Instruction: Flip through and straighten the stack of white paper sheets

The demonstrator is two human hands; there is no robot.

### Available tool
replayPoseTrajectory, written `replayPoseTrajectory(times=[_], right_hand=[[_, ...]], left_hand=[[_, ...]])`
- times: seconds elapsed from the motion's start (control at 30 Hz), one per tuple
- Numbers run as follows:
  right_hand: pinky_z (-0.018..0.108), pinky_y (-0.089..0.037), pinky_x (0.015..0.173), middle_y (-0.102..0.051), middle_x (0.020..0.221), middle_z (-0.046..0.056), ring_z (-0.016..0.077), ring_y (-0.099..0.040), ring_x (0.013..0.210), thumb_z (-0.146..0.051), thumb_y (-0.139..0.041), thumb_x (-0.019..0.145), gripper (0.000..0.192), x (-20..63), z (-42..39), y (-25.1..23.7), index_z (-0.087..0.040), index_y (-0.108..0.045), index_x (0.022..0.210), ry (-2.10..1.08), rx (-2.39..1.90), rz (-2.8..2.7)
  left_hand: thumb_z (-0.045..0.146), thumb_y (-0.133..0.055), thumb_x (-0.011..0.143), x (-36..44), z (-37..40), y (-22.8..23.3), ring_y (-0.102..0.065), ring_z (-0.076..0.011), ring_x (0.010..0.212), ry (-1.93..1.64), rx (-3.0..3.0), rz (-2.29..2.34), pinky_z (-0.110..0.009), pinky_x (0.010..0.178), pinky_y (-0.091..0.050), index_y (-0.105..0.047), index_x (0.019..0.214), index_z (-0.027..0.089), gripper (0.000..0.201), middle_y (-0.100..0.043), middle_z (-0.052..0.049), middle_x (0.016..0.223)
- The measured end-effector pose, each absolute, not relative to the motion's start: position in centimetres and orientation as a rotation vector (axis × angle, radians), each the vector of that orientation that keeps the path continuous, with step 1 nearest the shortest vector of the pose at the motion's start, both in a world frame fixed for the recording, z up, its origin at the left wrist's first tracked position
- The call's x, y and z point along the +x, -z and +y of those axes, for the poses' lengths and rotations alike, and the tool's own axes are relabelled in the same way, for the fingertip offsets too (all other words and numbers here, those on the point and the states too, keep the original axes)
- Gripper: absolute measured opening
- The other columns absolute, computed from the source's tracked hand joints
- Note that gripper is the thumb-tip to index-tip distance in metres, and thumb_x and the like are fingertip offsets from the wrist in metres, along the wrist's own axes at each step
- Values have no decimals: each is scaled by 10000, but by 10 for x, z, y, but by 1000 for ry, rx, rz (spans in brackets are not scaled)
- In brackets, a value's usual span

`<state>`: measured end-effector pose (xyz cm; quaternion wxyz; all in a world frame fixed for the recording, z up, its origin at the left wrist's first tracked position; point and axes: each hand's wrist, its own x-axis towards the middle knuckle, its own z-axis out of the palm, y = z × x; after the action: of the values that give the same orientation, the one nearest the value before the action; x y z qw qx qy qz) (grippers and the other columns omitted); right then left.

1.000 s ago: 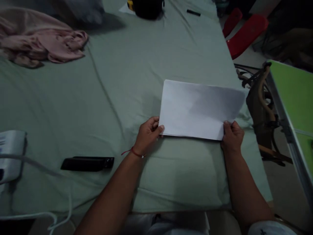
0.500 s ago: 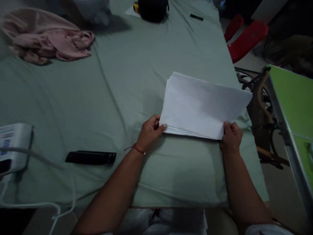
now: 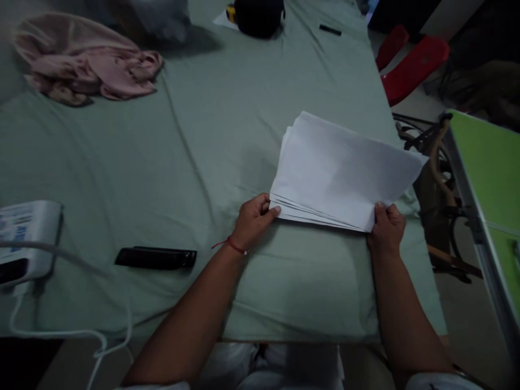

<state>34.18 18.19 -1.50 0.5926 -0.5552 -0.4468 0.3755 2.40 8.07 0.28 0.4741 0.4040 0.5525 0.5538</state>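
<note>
Several sheets of white paper [image 3: 341,168] are held up over the table in both hands, their left edges fanned apart. My left hand [image 3: 255,219] pinches the near left corner, thumb on top and fingers beneath. At the near right corner, my right hand [image 3: 385,227] is closed on the sheets with its thumb on top. The upper sheets lie askew to the lower ones, and their far right corner rises. Left of my left forearm lies a black stapler-like object [image 3: 156,258].
The table has a green cloth [image 3: 203,292]. A white power strip [image 3: 34,233] with cables is at the left. A pink cloth [image 3: 93,70], a black rounded object [image 3: 260,16] and a small black bar [image 3: 330,30] lie farther back. Red chairs [image 3: 418,67] and a green board [image 3: 483,162] stand right.
The sheets have fanned out more at the left, the upper ones shifting away and to the right. Both hands keep their hold. The whole view has shifted slightly.
</note>
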Motion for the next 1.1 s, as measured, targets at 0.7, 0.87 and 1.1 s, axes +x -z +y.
replayPoseTrajectory(times=[0.7,0.87,1.1], right_hand=[[230,-431,627,-638,781,-22,108,-499,691,-572,-916,656,482,344,179,14,-192,-696,856,-1001,-1238,-1072],[237,-399,590,-601,760,-32,107,-469,659,-584,-870,728,452,345,179,15,-208,-655,860,-984,-1267,-1151],[235,-370,578,-552,717,-50,98,-436,631,-579,-874,709,461,343,181,14,-212,-622,833,-949,-1254,-1105]], left_hand=[[425,-818,763,25,87,7,-346,-89,574,-1599,803,1496,-227,556,-287,-640,840,202,295,-449,80,615],[466,-769,818,25,87,6,-327,-97,561,-1580,866,1535,-242,528,-253,-612,775,205,308,-428,72,600],[446,-788,789,24,86,6,-383,-104,599,-1544,900,1446,-234,573,-317,-662,880,198,293,-453,70,638]])
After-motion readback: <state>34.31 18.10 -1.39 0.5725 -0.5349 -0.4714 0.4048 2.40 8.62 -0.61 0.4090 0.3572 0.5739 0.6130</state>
